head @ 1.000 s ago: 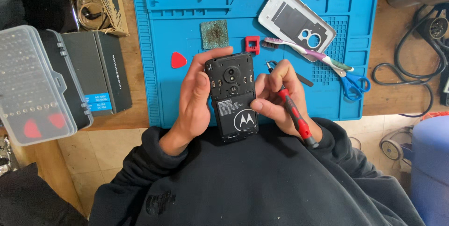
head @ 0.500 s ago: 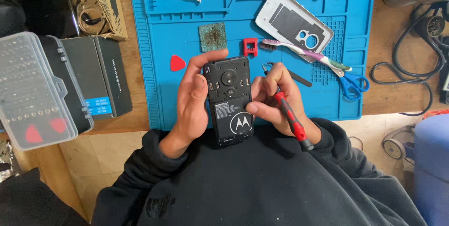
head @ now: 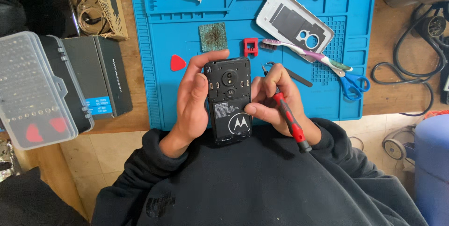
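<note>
Opened black phone (head: 229,100), back cover off, held upright over near edge of blue work mat (head: 154,67), long axis running away from body. Left hand (head: 194,102) cupped along left edge, fingers curled over top corner. Right hand (head: 276,97) just beside right edge, thumb on phone, fingers closed round red-and-black screwdriver (head: 289,121), tip angled toward phone's upper right.
</note>
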